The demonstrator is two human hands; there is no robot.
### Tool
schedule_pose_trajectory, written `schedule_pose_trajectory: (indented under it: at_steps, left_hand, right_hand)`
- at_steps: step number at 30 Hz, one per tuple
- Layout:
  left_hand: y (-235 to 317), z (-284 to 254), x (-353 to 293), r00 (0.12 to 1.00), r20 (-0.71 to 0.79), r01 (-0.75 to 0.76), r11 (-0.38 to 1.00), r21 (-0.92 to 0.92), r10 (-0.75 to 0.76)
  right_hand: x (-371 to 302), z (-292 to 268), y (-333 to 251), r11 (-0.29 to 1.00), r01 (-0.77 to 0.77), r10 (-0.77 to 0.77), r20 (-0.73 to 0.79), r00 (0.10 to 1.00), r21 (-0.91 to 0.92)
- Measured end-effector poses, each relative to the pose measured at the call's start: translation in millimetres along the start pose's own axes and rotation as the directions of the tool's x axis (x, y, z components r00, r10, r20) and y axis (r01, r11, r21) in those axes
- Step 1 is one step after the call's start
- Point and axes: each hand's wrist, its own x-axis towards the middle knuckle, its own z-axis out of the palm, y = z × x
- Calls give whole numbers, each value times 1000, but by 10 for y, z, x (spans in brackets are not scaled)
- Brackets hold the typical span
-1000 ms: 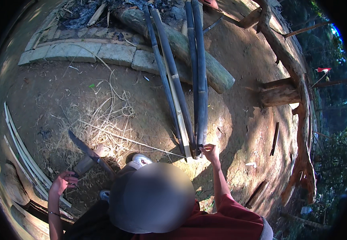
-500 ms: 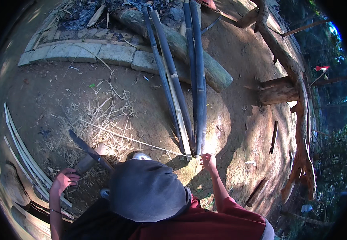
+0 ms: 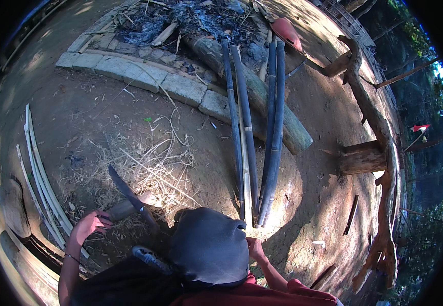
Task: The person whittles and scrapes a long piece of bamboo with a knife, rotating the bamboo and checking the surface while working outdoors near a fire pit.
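Note:
My left hand point(image 3: 93, 224) hangs beside a short wooden block point(image 3: 121, 210), its fingers loosely bent and apart, with nothing seen in them. A machete point(image 3: 123, 187) lies across that block, dark blade pointing away. My right hand point(image 3: 255, 248) is just below the near ends of several long dark bamboo poles point(image 3: 249, 148). Its fingers look curled together; a rounded dark grey cloth shape point(image 3: 208, 245) partly covers them, and whatever they hold is hidden. Among the poles runs a pale split bamboo length point(image 3: 247, 188).
Pale shavings point(image 3: 155, 173) litter the dirt beyond the machete. Long pale strips point(image 3: 40, 173) lie at left. A thick log point(image 3: 277, 115) props the poles beside a stone-edged point(image 3: 140, 76) ash pit. A gnarled branch rail point(image 3: 369, 102) runs along the right.
My right hand has drawn back toward me, away from the pole ends, and is now partly behind the grey cloth. The whole view has shifted. My left hand stays near the block.

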Motion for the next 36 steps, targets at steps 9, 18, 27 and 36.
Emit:
schedule_pose_trajectory:
  at_steps: [9,18,27,36]
  left_hand:
    - [132,208,0,1000,9,23,1000,-14,-23]
    - [130,70,-88,999,-40,28,999,42,-27]
    - [-625,-646,546,983,10,184,969,-164,-185]
    - [-54,-171,681,987,67,149,989,12,-149]
  right_hand:
    - [449,-44,-431,927,55,-109,-128,986,-370]
    - [1686,-537,-1701,777,3,-472,-579,664,-630]
    - [2017,-571,-1713,875,-190,-248,-750,613,-445]
    - [2135,-616,-1462,915,-251,-115,-799,590,-317]
